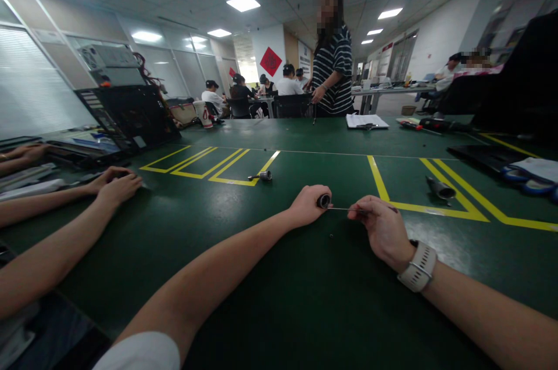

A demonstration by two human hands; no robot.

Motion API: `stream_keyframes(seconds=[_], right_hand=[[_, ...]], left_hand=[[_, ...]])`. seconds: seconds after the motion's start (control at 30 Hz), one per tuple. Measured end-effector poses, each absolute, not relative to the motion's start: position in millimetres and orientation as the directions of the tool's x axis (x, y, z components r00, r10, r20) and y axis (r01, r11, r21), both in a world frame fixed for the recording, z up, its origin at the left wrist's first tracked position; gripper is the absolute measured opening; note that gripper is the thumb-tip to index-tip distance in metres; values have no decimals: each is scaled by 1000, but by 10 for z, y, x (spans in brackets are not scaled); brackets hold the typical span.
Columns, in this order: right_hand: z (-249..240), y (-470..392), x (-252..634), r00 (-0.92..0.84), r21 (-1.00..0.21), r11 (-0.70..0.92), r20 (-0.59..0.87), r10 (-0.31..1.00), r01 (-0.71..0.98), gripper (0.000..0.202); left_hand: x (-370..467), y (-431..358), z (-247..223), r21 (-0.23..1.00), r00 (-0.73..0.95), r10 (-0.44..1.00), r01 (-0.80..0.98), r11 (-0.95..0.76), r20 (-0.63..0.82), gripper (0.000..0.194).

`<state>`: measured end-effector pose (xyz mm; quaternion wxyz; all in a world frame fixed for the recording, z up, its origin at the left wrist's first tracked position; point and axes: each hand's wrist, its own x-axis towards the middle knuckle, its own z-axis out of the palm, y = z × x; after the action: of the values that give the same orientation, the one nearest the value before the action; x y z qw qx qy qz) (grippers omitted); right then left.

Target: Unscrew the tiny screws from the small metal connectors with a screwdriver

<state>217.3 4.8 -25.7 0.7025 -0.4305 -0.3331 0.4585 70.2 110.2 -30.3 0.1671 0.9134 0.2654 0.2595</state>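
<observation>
My left hand (306,206) is closed around a short dark cylinder, its round open end (323,201) facing me. A thin metal rod (340,209) spans the gap between my hands. My right hand (382,229), with a pale watch on its wrist, pinches the rod's right end; its left tip meets the cylinder's lower edge, and whether it goes inside I cannot tell. A tiny ring (331,236) lies on the green table (279,300) just below. Further off are a small metal cylindrical part (265,176) at left and a larger metal cylindrical part (441,189) at right.
Yellow tape (379,181) marks out boxes on the table. A co-worker's hands (117,187) rest at the left. Across the table stands a person in a striped shirt (333,74), near a clipboard (367,121). Tools (421,126) and a dark tray (483,160) lie at right.
</observation>
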Motion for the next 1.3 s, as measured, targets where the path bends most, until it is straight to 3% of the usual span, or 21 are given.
stream_keyframes(seconds=[0.43, 0.8, 1.0, 1.13, 1.3], right_hand=[[-254, 49, 2173, 356, -907, 202, 62, 933, -370, 12], [-243, 41, 2152, 362, -904, 219, 78, 929, -368, 5], [-256, -2, 2140, 247, -955, 283, 296, 923, 87, 14], [-230, -49, 2109, 147, -882, 311, 381, 913, 355, 17], [-252, -68, 2076, 121, -766, 386, 510, 852, 514, 14]], left_hand=[[703, 1115, -310, 452, 728, 566, 385, -804, 387, 11], [712, 1097, -312, 560, 691, 634, 389, -731, 348, 21], [727, 1100, -303, 530, 709, 619, 400, -748, 337, 15], [732, 1121, -328, 494, 719, 594, 393, -775, 360, 11], [729, 1130, -337, 475, 727, 572, 377, -795, 380, 12]])
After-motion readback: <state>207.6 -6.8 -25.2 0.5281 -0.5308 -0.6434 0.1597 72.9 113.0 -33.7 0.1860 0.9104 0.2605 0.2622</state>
